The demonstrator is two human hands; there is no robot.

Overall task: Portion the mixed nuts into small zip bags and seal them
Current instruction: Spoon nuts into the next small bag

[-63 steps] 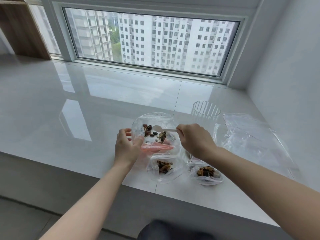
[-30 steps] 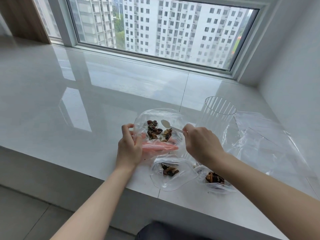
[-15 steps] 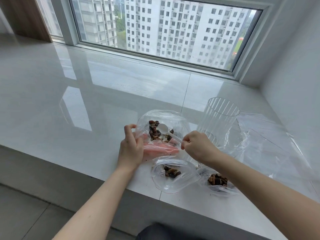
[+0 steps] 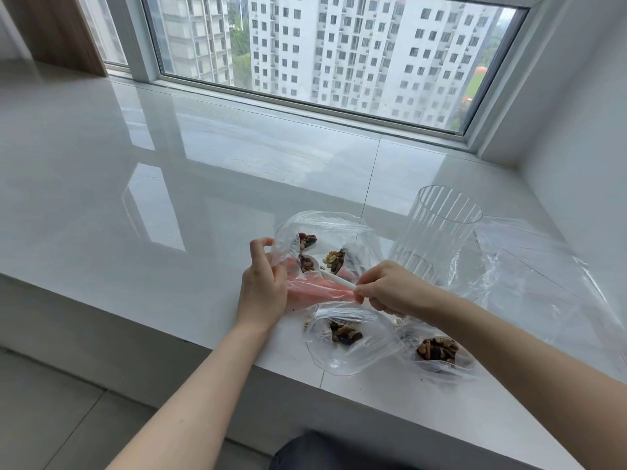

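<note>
A large clear zip bag (image 4: pixel 325 225) with a pink seal strip lies on the white ledge and holds mixed nuts (image 4: pixel 334 259). My left hand (image 4: pixel 263 286) grips its left mouth edge and holds it open. My right hand (image 4: pixel 390 290) pinches the handle of a white plastic spoon (image 4: pixel 334 279), whose bowl sits inside the bag with nuts on it. Two small zip bags with nuts lie nearer to me: one (image 4: pixel 349 340) in the middle, one (image 4: pixel 437 354) under my right forearm.
A ribbed clear cup (image 4: pixel 437 232) stands upright right of the big bag. Loose clear plastic bags (image 4: pixel 536 276) spread along the right wall. The ledge's front edge (image 4: pixel 203 347) runs just below the small bags. The window is at the back.
My right hand drew back toward me, and the spoon's bowl dipped low into the nuts near the bag's mouth. My left hand kept its grip on the bag edge.
</note>
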